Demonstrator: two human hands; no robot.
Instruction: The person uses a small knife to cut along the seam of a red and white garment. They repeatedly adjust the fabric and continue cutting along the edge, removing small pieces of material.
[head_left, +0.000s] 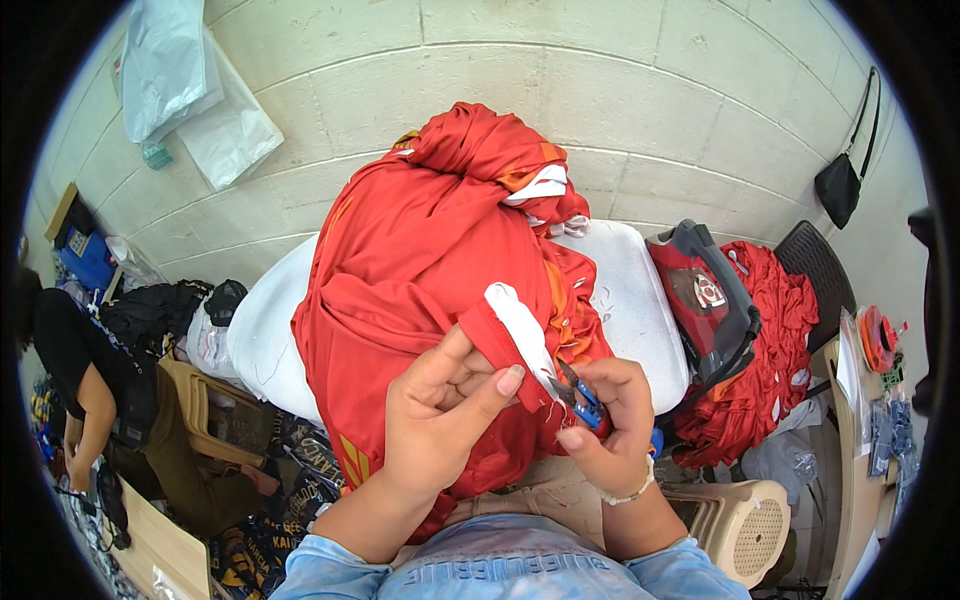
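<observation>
In front of me a big heap of red fabric (400,265) with orange and white parts lies over a white padded surface (625,290). My left hand (435,425) is closed, pinching a red edge with a white band (515,318) between thumb and fingers. Wrapped around a pair of blue-handled thread snips (590,405), my right hand (618,425) is closed too. The snips' dark blades point up and left, right beside the lower end of the white band. Loose white threads hang there. Whether the blades touch the cloth, I cannot tell.
A grey and black bag (705,300) and more red fabric (775,360) lie to the right. Stacked beige plastic stools (735,525) stand at lower right. On the left, another person (85,370) bends near a beige chair (205,410). A block wall (620,90) rises behind.
</observation>
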